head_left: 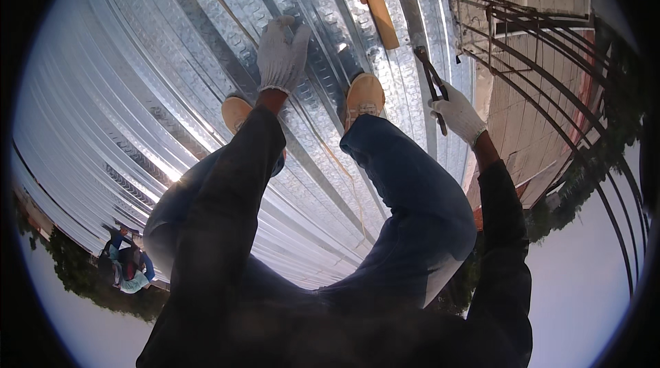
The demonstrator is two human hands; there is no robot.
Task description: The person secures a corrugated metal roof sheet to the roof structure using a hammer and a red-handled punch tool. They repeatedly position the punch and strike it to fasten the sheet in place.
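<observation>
Dark-sleeved forearms and our bent knees in blue trousers (412, 189) are filling the lower frame, hiding most of our tan shoes (364, 96). We are pressing our white-gloved left hand (282, 55), fingers spread open and holding nothing, flat on the shiny corrugated metal roofing sheet (137, 72). We are gripping dark pliers-like hand tool (432, 82) in our gloved right hand (457, 117), fingers curled around its handles; its tip is hard to make out.
</observation>
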